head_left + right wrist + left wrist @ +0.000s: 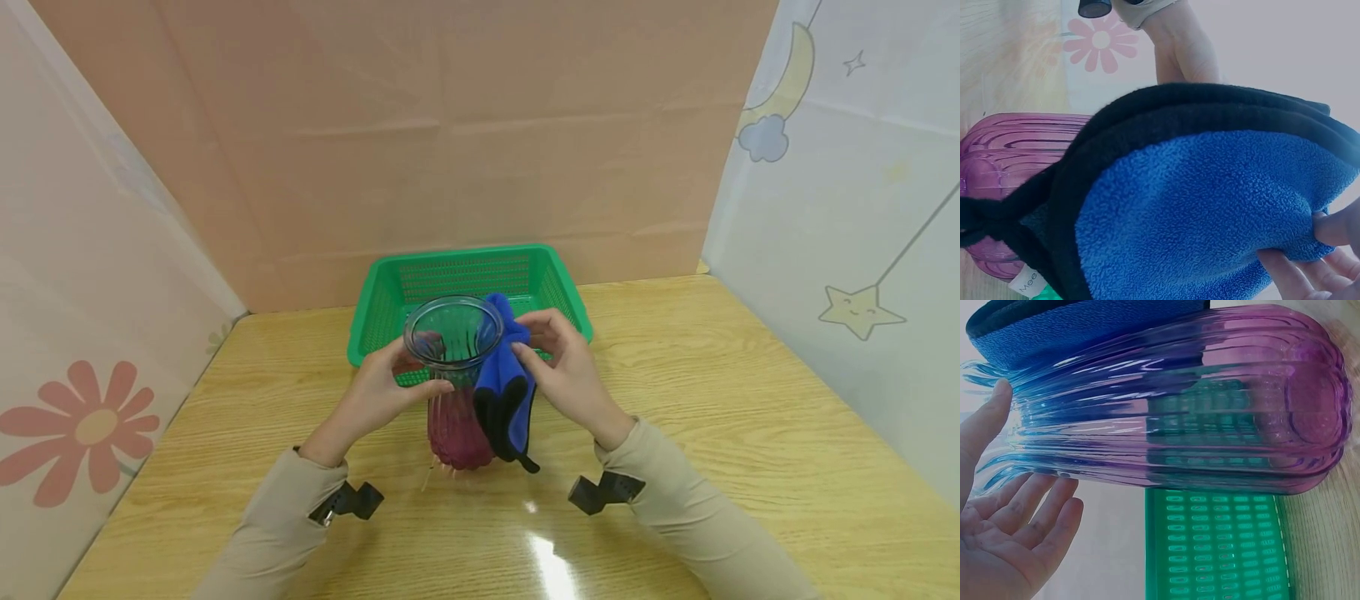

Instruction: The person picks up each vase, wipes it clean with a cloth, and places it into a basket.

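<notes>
A fluted glass vase [459, 429], bluish at its wide rim and pink toward the base, stands upright in the head view. My left hand [378, 387] holds it just below the rim, the thumb on one side and the fingers on the other. Against the vase's right side hangs a blue cloth [497, 362] with black edging and a black loop. My right hand [566, 371] pinches this cloth between thumb and fingers [1291, 275], close beside the rim. The cloth hides part of the vase in the right wrist view.
Behind the vase, a green perforated plastic basket [465, 273] sits on the wood-grain table [712, 400]. A plain peach backdrop [450, 167] rises at the back, with printed sheets on the left and right.
</notes>
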Demonstrator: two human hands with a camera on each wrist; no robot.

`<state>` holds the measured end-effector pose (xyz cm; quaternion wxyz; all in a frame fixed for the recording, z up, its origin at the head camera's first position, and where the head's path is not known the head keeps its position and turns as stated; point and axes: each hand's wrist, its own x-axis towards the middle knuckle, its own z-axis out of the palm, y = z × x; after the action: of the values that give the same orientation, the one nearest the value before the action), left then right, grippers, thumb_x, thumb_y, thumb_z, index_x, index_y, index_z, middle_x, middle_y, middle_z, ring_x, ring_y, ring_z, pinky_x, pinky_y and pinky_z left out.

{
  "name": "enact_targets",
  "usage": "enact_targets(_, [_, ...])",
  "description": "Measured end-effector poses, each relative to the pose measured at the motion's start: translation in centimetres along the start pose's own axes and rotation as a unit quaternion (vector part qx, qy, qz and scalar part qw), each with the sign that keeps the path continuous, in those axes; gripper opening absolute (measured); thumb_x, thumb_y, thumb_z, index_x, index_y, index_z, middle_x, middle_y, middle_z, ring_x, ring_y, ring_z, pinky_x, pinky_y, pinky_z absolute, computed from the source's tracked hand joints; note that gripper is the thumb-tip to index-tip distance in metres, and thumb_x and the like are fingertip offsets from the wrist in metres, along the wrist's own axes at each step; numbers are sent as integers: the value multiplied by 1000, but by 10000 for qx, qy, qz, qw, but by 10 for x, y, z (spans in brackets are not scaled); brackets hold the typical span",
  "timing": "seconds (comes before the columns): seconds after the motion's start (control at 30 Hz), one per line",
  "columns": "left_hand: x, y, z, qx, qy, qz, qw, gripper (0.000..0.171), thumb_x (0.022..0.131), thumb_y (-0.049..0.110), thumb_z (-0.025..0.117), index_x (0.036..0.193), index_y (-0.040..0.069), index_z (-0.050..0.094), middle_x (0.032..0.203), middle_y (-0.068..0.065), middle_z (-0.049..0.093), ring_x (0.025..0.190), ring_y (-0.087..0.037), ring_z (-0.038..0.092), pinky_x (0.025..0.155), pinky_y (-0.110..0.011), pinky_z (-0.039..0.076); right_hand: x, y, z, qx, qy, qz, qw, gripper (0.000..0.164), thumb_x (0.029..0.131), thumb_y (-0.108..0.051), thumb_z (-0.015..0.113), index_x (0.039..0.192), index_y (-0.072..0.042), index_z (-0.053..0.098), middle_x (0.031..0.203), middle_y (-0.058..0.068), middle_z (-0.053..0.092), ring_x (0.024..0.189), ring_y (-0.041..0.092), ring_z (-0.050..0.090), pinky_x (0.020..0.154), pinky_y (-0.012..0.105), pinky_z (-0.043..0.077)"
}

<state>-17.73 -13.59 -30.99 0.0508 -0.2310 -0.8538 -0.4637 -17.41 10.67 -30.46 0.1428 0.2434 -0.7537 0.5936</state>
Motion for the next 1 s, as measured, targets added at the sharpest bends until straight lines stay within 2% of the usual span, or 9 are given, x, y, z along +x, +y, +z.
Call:
enact_targets(0.23, [0,2,0,19,-18,-35,10000,57,75,18,78,126,8,55,123,-12,62,111,-28,61,94,-40,52,1,0,-3,46,75,-38,10000,29,86,10,57,113,7,49,112,22,59,89,0,58,78,20,53])
enact_targets(0.7, [0,3,0,-3,-28,-50,10000,58,75,17,78,127,5,54,123,-14,62,111,-29,62,94,-40,53,-1,0,1,-116,-36,241,9996,30,87,4,60,115,3,51,117,19,60,95,2,58,85,21,53])
enact_targets(0.8, [0,3,0,8,-30,-89,10000,57,76,18,77,127,6,54,123,-13,62,111,-29,62,94,-40,52,-1,2,3,-136,-79,214,9996,30,86,4,60,115,3,51,116,18,60,97,7,59,86,25,53])
enact_targets(1.0, [1,1,1,-2,-12,-60,10000,56,76,18,77,126,7,55,123,-14,62,110,-29,62,94,-40,53,-2,3,5,-274,-255,220,9991,30,87,2,60,116,1,52,116,18,60,102,26,61,87,33,54])
